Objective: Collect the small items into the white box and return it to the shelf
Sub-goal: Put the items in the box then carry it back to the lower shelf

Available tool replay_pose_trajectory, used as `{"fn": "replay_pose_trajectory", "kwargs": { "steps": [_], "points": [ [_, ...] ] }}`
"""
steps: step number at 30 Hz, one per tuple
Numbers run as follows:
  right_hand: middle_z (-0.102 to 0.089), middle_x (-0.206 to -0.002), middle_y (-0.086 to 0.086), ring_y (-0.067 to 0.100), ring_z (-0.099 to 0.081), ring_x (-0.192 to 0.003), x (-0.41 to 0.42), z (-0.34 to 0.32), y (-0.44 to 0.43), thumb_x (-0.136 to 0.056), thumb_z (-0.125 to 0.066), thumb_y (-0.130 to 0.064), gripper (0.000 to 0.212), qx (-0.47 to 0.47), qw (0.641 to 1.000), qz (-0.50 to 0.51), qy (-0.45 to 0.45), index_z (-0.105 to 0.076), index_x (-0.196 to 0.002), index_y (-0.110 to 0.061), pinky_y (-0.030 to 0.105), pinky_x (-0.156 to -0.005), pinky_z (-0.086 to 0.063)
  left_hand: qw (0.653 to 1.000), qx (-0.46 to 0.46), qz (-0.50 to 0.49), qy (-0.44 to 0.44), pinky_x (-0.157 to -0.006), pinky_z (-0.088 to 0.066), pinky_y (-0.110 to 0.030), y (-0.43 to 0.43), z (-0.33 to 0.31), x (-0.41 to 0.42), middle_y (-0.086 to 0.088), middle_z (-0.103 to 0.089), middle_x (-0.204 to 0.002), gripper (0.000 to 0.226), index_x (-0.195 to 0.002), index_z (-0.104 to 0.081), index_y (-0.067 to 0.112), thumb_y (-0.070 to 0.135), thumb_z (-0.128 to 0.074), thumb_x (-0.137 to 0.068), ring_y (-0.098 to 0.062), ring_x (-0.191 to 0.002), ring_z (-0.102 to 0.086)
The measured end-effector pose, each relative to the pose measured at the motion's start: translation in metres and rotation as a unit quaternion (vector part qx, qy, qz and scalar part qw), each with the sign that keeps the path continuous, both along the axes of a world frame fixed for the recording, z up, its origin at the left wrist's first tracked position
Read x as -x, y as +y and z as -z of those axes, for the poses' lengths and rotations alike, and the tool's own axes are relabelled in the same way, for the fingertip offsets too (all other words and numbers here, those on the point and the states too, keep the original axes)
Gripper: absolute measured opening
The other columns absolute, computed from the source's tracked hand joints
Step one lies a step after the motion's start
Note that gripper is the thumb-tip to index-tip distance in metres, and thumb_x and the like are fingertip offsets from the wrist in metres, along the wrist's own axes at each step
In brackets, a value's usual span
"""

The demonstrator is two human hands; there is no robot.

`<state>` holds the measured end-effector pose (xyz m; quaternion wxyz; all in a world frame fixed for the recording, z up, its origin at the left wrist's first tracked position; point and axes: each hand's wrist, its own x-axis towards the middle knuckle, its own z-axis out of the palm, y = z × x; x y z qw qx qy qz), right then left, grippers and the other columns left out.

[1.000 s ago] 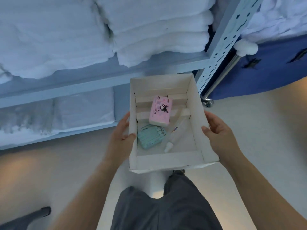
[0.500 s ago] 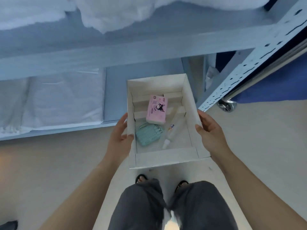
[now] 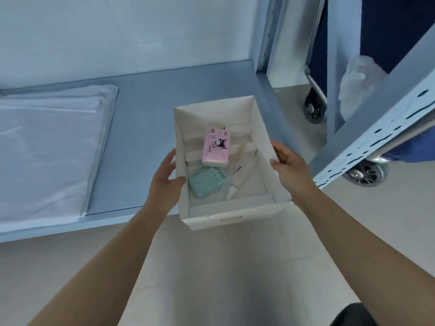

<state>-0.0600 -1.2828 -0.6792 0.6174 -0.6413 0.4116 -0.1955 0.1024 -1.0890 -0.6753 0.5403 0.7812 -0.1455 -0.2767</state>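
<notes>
A: What has changed over the last second?

B: The white box has dropped from the level of the stacked white bedding to the bottom shelf. Its far end now sits over the grey shelf board; its near end overhangs the front edge, above the pale floor.

A: And the contents?

B: They lie as they did: the pink packet leans on the inner cardboard steps, the mint-green pouch lies flat near the left wall, and the small clear bottle lies slantwise beside it.

A: How do the hands stand?

B: The left hand presses the left wall, thumb hooked over the rim, fingers spread along the outside. The right hand clasps the right wall the same way. Both still carry the box; whether its base touches the board cannot be told.

A: So, for the task?

B: Collecting looks finished. What remains, by judgement, is pushing the box fully in. The gap between the folded white sheet and the shelf upright seems wide enough.
</notes>
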Motion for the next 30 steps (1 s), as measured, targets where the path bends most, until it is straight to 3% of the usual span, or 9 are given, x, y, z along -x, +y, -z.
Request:
{"fn": "replay_pose_trajectory", "kwargs": {
  "steps": [3, 6, 10, 12, 15, 18, 24, 27, 30],
  "points": [
    [-0.062, -0.119, -0.012, 0.001, -0.057, -0.106, -0.011, 0.010, -0.014, -0.088, -0.049, 0.001, 0.046, 0.009, 1.000, 0.009, -0.009, -0.055, -0.124, -0.027, 0.008, -0.082, -0.043, 1.000, -0.004, 0.016, -0.025, -0.066, -0.051, -0.017, -0.013, 0.010, -0.017, 0.011, -0.061, -0.118, 0.065, -0.129, -0.044, 0.040, -0.006, -0.050, -0.083, 0.015, -0.069, -0.061],
    [-0.061, -0.118, -0.015, -0.004, -0.056, -0.105, -0.017, 0.007, -0.021, -0.090, -0.049, -0.003, 0.045, 0.024, 1.000, -0.003, -0.001, -0.053, -0.126, -0.029, 0.003, -0.078, -0.043, 0.998, -0.023, 0.035, -0.043, -0.060, -0.048, -0.010, -0.021, 0.004, -0.022, 0.019, -0.057, -0.114, 0.061, -0.132, -0.038, 0.043, 0.006, -0.055, -0.087, 0.018, -0.067, -0.059],
    [-0.059, -0.121, -0.012, 0.003, -0.056, -0.109, -0.004, 0.001, -0.016, -0.087, -0.059, -0.023, 0.042, 0.037, 0.998, -0.041, 0.032, -0.050, -0.128, -0.031, 0.022, -0.091, -0.044, 0.992, -0.060, 0.095, -0.056, -0.074, -0.050, -0.020, -0.010, -0.002, -0.009, 0.033, -0.048, -0.118, 0.064, -0.138, -0.028, 0.042, 0.021, -0.060, -0.087, -0.004, -0.095, -0.063],
    [-0.057, -0.124, -0.011, 0.007, -0.055, -0.112, 0.010, -0.003, -0.010, -0.082, -0.064, -0.032, 0.051, 0.032, 0.995, -0.071, 0.057, -0.046, -0.130, -0.032, 0.026, -0.091, -0.045, 0.988, -0.077, 0.116, -0.069, -0.089, -0.049, -0.031, 0.001, -0.002, 0.003, 0.030, -0.045, -0.127, 0.070, -0.138, -0.027, 0.041, 0.028, -0.066, -0.082, -0.012, -0.110, -0.057],
    [-0.056, -0.126, -0.012, 0.008, -0.053, -0.116, 0.033, -0.009, -0.001, -0.069, -0.074, -0.038, 0.069, 0.022, 0.989, -0.123, 0.082, -0.043, -0.131, -0.035, 0.033, -0.094, -0.049, 0.983, -0.106, 0.120, -0.086, -0.094, -0.042, -0.028, 0.014, -0.005, 0.020, 0.022, -0.032, -0.139, 0.086, -0.142, -0.021, 0.039, 0.034, -0.074, -0.074, -0.003, -0.114, -0.044],
    [-0.054, -0.129, -0.014, 0.009, -0.051, -0.120, 0.044, -0.011, 0.005, -0.061, -0.081, -0.031, 0.085, 0.031, 0.981, -0.155, 0.111, -0.039, -0.134, -0.036, 0.036, -0.099, -0.047, 0.980, -0.121, 0.124, -0.096, -0.104, -0.040, -0.037, 0.016, -0.006, 0.025, 0.017, -0.028, -0.148, 0.103, -0.144, -0.018, 0.035, 0.038, -0.081, -0.063, -0.004, -0.121, -0.039],
    [-0.048, -0.122, -0.016, 0.002, -0.044, -0.111, 0.032, -0.006, -0.003, -0.072, -0.075, -0.014, 0.081, 0.096, 0.976, -0.141, 0.136, -0.033, -0.139, -0.032, 0.020, -0.094, -0.034, 0.973, -0.140, 0.113, -0.142, -0.089, -0.036, -0.023, 0.003, -0.004, 0.016, 0.018, -0.034, -0.145, 0.103, -0.143, -0.020, 0.037, 0.036, -0.082, -0.061, 0.001, -0.109, -0.041],
    [-0.048, -0.129, -0.013, 0.004, -0.043, -0.117, 0.016, -0.002, -0.018, -0.073, -0.074, -0.013, 0.082, 0.091, 0.978, -0.136, 0.132, -0.031, -0.141, -0.031, 0.033, -0.100, -0.041, 0.975, -0.130, 0.096, -0.150, -0.087, -0.033, -0.020, -0.011, -0.005, 0.006, 0.023, -0.035, -0.136, 0.098, -0.143, -0.022, 0.035, 0.033, -0.081, -0.065, -0.001, -0.108, -0.042],
    [-0.050, -0.134, -0.009, 0.009, -0.045, -0.124, -0.002, 0.003, -0.034, -0.072, -0.076, -0.013, 0.083, 0.101, 0.980, -0.138, 0.102, -0.033, -0.140, -0.031, 0.030, -0.100, -0.043, 0.974, -0.121, 0.099, -0.161, -0.078, -0.035, -0.014, -0.025, -0.006, -0.010, 0.024, -0.033, -0.126, 0.093, -0.141, -0.026, 0.035, 0.028, -0.081, -0.066, -0.005, -0.104, -0.044]
  ]
}}
